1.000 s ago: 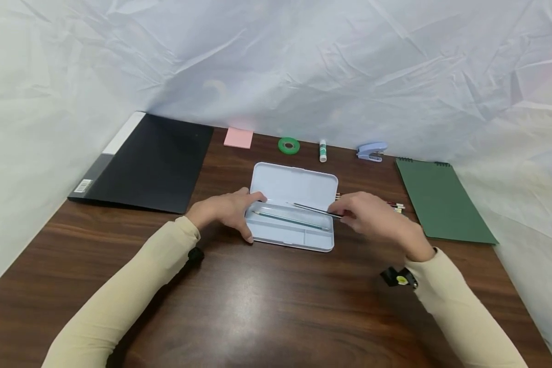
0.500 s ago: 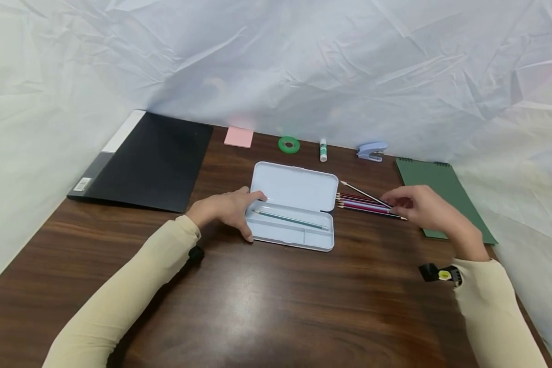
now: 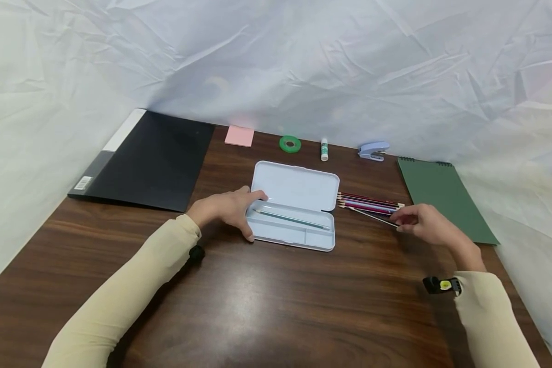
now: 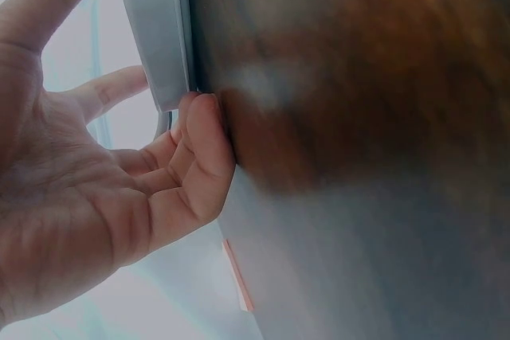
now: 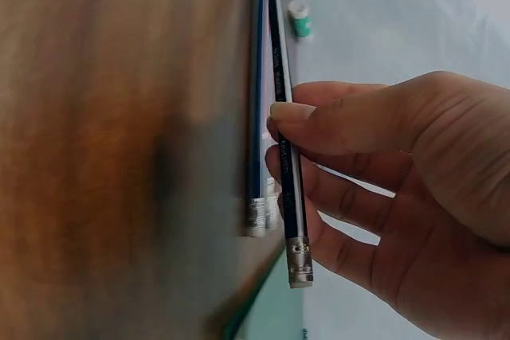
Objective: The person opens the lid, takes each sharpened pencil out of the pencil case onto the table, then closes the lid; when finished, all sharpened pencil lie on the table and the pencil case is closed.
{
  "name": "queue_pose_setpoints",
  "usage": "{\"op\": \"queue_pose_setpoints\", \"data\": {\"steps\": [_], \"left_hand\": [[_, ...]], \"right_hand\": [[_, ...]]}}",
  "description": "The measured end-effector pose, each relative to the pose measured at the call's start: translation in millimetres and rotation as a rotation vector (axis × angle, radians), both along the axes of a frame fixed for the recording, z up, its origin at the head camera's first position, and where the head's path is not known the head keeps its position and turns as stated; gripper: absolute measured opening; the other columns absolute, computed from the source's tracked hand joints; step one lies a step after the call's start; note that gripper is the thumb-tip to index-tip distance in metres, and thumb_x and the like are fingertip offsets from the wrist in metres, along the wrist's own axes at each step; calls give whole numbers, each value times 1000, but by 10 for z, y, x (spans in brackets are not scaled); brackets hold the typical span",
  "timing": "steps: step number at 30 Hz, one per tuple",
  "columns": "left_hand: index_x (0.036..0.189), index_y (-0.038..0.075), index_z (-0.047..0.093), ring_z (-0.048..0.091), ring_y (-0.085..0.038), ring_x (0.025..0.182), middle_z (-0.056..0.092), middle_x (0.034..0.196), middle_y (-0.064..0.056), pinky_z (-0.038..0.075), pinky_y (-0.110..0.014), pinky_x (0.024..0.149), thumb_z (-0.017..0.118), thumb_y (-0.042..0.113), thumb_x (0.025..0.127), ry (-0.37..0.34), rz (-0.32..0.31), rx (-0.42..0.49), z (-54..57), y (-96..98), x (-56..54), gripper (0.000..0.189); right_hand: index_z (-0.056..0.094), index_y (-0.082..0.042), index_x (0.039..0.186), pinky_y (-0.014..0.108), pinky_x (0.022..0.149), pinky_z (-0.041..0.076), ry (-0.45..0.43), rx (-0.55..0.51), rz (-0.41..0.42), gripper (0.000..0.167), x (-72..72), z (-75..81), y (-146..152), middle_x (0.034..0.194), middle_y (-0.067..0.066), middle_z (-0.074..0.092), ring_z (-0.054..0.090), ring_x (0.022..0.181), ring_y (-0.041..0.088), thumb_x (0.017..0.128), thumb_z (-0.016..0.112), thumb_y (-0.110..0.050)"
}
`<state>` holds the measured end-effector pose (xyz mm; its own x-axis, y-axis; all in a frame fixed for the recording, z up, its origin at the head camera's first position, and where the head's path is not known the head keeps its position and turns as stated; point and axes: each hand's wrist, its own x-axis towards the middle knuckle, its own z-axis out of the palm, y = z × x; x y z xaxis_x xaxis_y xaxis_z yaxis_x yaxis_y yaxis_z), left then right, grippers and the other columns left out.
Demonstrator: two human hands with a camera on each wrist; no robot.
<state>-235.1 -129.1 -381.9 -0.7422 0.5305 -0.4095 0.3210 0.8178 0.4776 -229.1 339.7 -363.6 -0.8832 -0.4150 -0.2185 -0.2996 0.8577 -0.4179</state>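
An open white pencil case (image 3: 294, 186) lies mid-table, lid tipped back, with a teal pencil (image 3: 292, 219) in its long compartment. My left hand (image 3: 227, 208) grips the case's left end, thumb at the near edge. In the left wrist view, curled fingers (image 4: 209, 145) touch the case's end (image 4: 159, 33). To the right of the case, my right hand (image 3: 425, 224) pinches a dark pencil (image 5: 280, 117) between thumb and fingers near its eraser end. That pencil slants along the near side of several other pencils (image 3: 368, 202) lying in a bundle.
A black folder (image 3: 152, 158) lies at left and a green spiral pad (image 3: 446, 199) at right. Along the back are pink sticky notes (image 3: 239, 136), a green tape roll (image 3: 290, 144), a glue stick (image 3: 324, 150) and a blue stapler (image 3: 373, 151). White sheeting (image 3: 276, 66) hangs behind.
My right hand moved from over the case to the pencils at right, carrying the pencil. The pencil then swung from the bundle's far side to its near side. The left hand stayed put.
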Motion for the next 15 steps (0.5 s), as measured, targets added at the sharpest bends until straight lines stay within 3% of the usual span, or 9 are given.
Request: {"op": "queue_pose_setpoints", "data": {"steps": [7, 15], "left_hand": [[151, 25, 33, 53, -28, 106, 43, 132, -15, 47, -42, 90, 89, 37, 72, 0, 2, 3, 2, -13, -3, 98], [152, 25, 33, 53, -27, 105, 44, 130, -14, 47, -40, 89, 89, 37, 72, 8, -6, 2, -9, -6, -2, 98]], "right_hand": [[71, 2, 105, 30, 69, 52, 69, 32, 33, 20, -59, -120, -111, 90, 6, 71, 66, 82, 18, 85, 70, 6], [69, 2, 101, 39, 70, 54, 127, 90, 7, 17, -59, -184, -189, 86, 9, 70, 66, 80, 22, 85, 70, 6]]}}
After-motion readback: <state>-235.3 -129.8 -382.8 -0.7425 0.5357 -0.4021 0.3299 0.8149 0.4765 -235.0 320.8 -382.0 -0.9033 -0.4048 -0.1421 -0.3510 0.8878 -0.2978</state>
